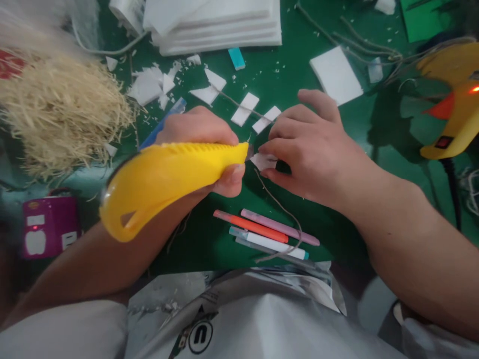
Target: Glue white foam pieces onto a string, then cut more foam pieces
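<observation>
My left hand (204,149) is wrapped round a yellow utility knife (164,174), its blade end pointing right. The blade tip meets a small white foam piece (264,160). My right hand (303,144) pinches that foam piece between thumb and fingers, just above the green mat (299,65). A thin brown string (279,207) trails from under the piece toward several coloured pens (267,233) lying close to me.
Stacked white foam boards (220,22) lie at the back, with foam scraps (245,108) and a white square (336,75) around. A heap of straw (60,109) is on the left, a purple box (48,227) below it. A yellow glue gun (454,117) stands right.
</observation>
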A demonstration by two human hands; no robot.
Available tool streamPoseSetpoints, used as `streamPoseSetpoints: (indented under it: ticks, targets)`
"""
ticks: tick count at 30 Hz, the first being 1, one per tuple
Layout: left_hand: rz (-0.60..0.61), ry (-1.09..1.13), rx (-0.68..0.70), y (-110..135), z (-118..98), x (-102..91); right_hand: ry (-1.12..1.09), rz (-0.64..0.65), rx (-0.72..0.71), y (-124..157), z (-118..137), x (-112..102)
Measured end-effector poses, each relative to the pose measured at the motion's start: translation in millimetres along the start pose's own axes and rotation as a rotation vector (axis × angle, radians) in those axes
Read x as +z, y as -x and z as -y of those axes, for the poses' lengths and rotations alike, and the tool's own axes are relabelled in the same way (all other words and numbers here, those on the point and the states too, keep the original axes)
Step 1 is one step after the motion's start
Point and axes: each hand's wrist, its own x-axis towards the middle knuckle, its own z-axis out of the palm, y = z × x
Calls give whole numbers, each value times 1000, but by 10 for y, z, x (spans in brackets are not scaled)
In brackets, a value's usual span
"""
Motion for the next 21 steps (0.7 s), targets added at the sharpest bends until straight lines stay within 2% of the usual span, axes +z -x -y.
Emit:
streamPoseSetpoints:
  ticks: [2, 3, 7, 11, 19, 21]
  targets:
    - [-76, -109, 118, -52, -62, 48, 15, 18, 18, -14, 30, -14]
    - [-73, -137, 139, -69, -85, 61, 23, 30, 25, -21, 42, -21]
    - [-57, -162, 106, -74, -85, 54, 30, 41, 34, -36, 54, -30]
    - [4, -95, 138, -56, -21, 33, -1, 29, 34, -33, 39, -16]
    - [21, -47, 144, -40, 34, 45, -3, 6, 35, -19, 22, 15]
    - [86, 17, 52, -21, 64, 48, -10, -10, 25, -12, 12, 20]
